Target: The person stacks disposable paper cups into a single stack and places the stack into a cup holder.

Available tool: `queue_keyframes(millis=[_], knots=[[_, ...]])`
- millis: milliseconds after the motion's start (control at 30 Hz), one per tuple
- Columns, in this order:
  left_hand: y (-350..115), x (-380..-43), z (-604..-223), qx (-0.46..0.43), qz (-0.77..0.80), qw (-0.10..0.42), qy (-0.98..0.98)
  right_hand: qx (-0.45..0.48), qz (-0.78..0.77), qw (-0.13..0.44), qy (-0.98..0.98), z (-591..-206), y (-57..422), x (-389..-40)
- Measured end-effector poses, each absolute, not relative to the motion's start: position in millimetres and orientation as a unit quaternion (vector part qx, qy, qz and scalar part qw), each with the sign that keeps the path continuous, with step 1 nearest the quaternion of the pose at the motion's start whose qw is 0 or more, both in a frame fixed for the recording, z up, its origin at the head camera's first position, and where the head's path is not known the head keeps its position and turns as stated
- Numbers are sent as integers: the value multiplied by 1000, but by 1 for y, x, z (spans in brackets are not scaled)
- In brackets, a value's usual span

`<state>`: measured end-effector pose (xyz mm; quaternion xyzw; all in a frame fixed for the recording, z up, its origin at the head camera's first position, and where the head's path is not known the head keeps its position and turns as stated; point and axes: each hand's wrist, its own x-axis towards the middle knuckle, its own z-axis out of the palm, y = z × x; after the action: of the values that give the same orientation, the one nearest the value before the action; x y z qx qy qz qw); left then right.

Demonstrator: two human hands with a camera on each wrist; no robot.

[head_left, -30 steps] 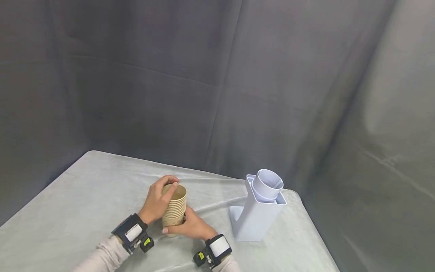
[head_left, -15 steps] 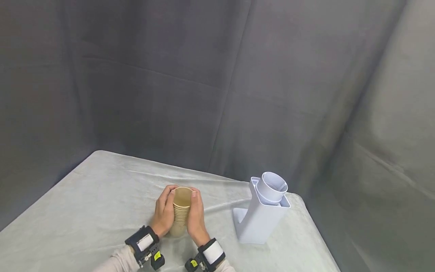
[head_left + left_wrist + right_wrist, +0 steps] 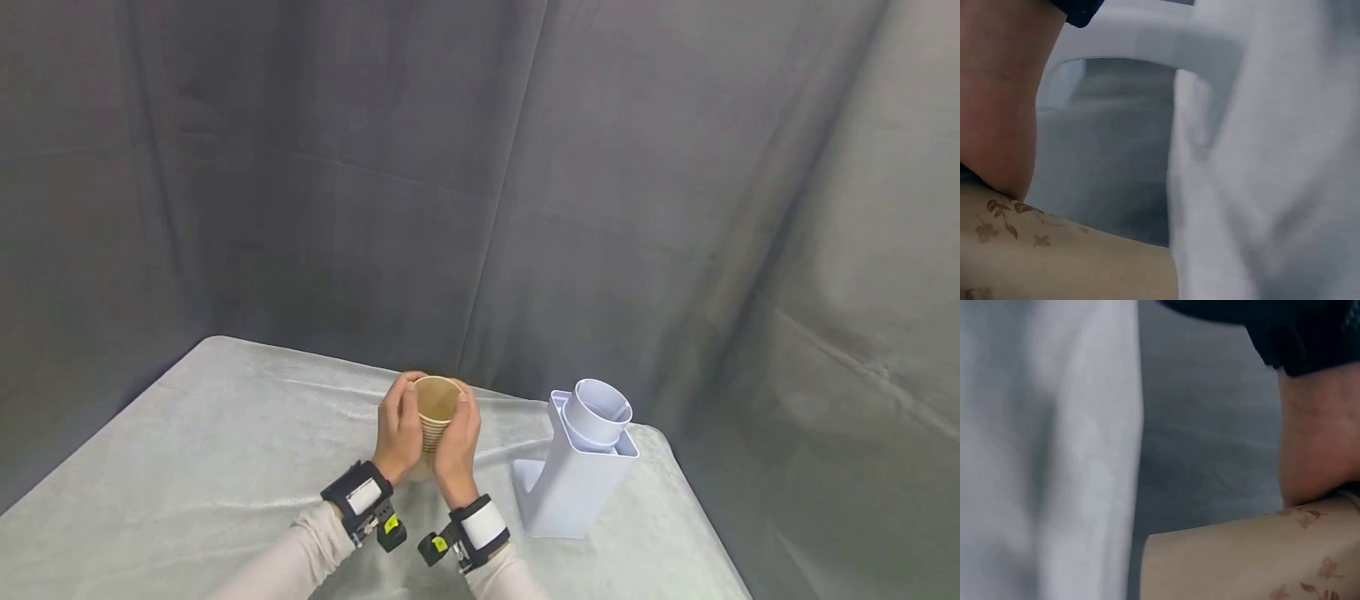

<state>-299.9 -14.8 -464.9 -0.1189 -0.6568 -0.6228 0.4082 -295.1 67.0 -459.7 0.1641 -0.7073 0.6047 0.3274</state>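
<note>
Both hands are wrapped around the stack of paper cups (image 3: 433,417), left hand (image 3: 397,431) on one side and right hand (image 3: 456,442) on the other, fingers curled up to the rim. The stack is tilted, mouth facing away, over the grey-clothed table (image 3: 187,450). The white cup dispenser (image 3: 581,467) stands just to the right, not touching.

Being counted: 1 stack of paper cups (image 3: 433,417), 1 white dispenser (image 3: 576,475) at 3 o'clock, 2 hands, 1 table (image 3: 187,450).
</note>
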Motion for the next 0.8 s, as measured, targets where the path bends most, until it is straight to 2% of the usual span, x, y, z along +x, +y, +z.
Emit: queue_keyframes(millis=[367, 800], knots=[[39, -326, -381, -135, -636, 409, -640, 174, 579, 324, -728, -363, 125, -322], [106, -327, -319, -206, -652, 389, -618, 133, 607, 359, -696, -303, 193, -318]])
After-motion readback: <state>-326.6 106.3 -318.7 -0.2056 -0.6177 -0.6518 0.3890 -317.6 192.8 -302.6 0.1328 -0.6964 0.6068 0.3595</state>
